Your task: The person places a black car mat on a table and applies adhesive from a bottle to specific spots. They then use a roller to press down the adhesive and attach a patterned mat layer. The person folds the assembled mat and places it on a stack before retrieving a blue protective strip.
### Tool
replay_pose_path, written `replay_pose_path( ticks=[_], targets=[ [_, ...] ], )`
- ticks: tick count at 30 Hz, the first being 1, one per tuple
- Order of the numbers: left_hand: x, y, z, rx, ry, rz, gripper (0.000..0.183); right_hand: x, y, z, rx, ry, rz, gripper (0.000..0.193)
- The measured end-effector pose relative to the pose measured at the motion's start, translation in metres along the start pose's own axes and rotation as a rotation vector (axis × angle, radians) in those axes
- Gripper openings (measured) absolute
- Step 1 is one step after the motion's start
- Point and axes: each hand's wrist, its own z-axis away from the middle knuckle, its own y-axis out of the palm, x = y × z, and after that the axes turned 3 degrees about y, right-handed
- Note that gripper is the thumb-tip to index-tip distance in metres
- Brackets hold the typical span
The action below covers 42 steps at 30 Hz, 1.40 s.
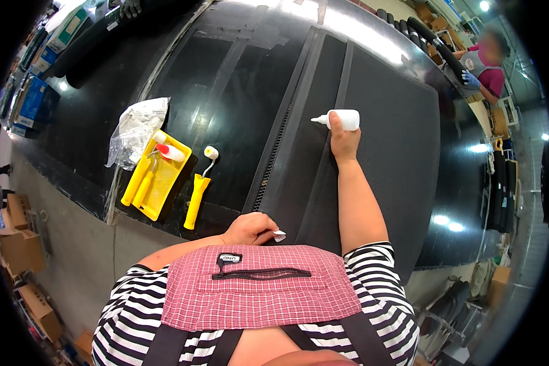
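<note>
My right hand grips a white squeeze bottle, tipped on its side with the thin nozzle pointing left. Beneath it spreads a black sheet of rubbery-looking material, with raised long strips. A toothed black zipper runs lengthwise along the sheet's left part. Close to my body, my left hand pinches a small white label over the near end of the sheet.
On the table's left lie a yellow paint tray with a red-capped bottle and yellow-handled tools, a small roller, and a crumpled clear bag. A person at far right handles a black roll. At top left, a gloved hand touches another roll.
</note>
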Motion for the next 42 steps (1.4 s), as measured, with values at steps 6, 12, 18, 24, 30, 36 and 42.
replay_pose_path(
  ticks=[6, 12, 18, 24, 30, 36, 42],
  targets=[
    [-0.006, -0.003, -0.004, 0.01, -0.051, 0.056, 0.007, -0.015, 0.01, -0.019, -0.025, 0.002, 0.015, 0.044],
    [-0.006, -0.004, -0.004, 0.008, -0.063, 0.085, 0.008, -0.019, 0.011, -0.025, -0.007, -0.037, 0.015, 0.042],
    [0.004, -0.002, -0.001, 0.013, -0.037, 0.106, 0.011, -0.013, 0.012, -0.021, 0.005, -0.031, 0.002, 0.04],
    [0.002, -0.002, -0.003, -0.017, 0.011, 0.067, 0.01, -0.014, 0.013, -0.022, -0.004, -0.01, -0.041, 0.039],
    [0.005, -0.002, -0.004, -0.023, 0.042, 0.083, 0.011, -0.018, 0.015, -0.026, -0.002, -0.04, 0.018, 0.038],
    [0.007, 0.0, -0.003, -0.029, 0.058, 0.081, 0.01, -0.016, 0.016, -0.029, 0.027, -0.081, 0.069, 0.036],
    [-0.001, -0.003, -0.005, -0.018, -0.006, 0.092, 0.008, -0.016, 0.015, -0.028, 0.037, -0.069, 0.081, 0.034]
  ],
)
